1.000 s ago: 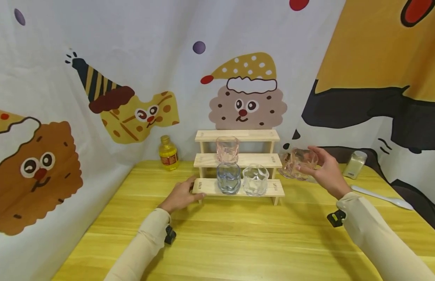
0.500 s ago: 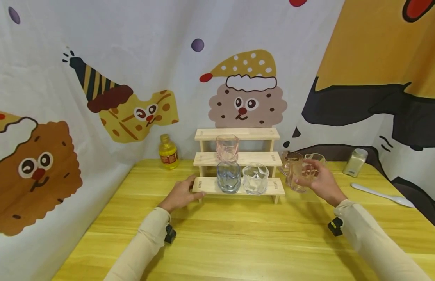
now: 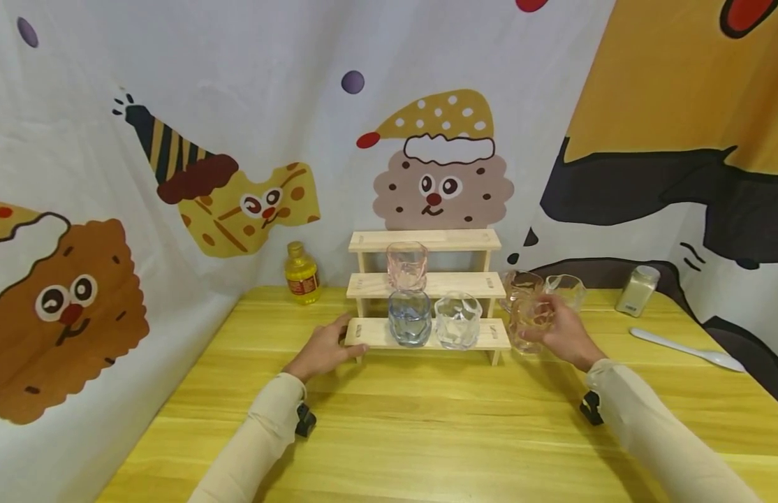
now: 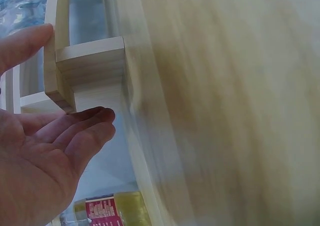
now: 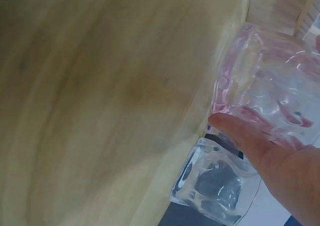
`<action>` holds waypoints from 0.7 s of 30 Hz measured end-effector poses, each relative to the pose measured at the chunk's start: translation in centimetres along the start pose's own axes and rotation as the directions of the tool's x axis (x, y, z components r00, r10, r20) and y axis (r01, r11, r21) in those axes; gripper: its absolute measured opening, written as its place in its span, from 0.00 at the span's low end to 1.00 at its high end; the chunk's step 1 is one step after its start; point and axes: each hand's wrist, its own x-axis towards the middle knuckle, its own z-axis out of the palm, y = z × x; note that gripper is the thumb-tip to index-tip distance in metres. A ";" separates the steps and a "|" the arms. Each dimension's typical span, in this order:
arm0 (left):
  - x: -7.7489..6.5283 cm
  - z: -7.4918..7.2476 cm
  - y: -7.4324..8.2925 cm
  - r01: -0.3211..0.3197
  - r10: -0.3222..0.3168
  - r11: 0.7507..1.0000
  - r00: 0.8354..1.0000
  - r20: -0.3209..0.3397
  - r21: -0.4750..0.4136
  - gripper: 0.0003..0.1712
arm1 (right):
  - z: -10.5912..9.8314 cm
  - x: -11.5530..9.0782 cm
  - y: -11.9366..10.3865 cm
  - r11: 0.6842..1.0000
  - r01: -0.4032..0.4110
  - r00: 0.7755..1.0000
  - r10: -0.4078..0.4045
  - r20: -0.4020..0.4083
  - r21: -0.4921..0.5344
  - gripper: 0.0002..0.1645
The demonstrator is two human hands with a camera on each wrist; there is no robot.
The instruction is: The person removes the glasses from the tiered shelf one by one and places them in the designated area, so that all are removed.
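Altogether six glasses (image 3: 524, 323), one stand (image 3: 461, 284)

I see the pink cup (image 5: 265, 80) as glossy, rippled and glass-like; to me the rack (image 3: 424, 240) looks smooth, matt wood, the table (image 3: 389, 433) faintly shiny wood grain, the backdrop (image 3: 288, 105) creased cloth.

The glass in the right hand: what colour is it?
The glass is see-through pink, clearest in the right wrist view.
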 end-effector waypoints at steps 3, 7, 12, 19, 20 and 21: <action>0.0 0.0 0.0 0.000 0.000 1.000 1.000 -0.004 0.002 0.48 | 0.3 0.1 0.0 1.000 0.003 1.000 -0.003 0.003 -0.010 0.50; 0.0 0.1 0.1 -0.001 0.001 1.000 1.000 -0.005 -0.004 0.47 | 0.5 0.3 0.0 1.000 -0.014 1.000 0.014 0.012 -0.015 0.52; -0.1 0.1 0.2 0.003 -0.003 1.000 1.000 -0.005 -0.005 0.47 | 0.5 0.4 -0.2 0.999 -0.045 0.998 0.045 0.038 0.000 0.53; 0.0 0.0 0.2 -0.002 0.002 1.000 1.000 0.003 -0.008 0.47 | 0.8 0.7 -0.3 0.999 -0.046 0.999 0.046 0.028 -0.009 0.53; 0.0 -0.1 0.2 -0.001 0.001 1.000 1.000 0.002 -0.007 0.47 | 0.8 0.7 -0.3 0.999 -0.046 0.999 0.046 0.028 -0.013 0.53; 0.0 -0.1 0.1 -0.001 0.001 1.000 1.000 0.000 -0.006 0.47 | 0.9 0.8 -0.3 0.999 -0.047 0.998 0.048 0.032 -0.016 0.54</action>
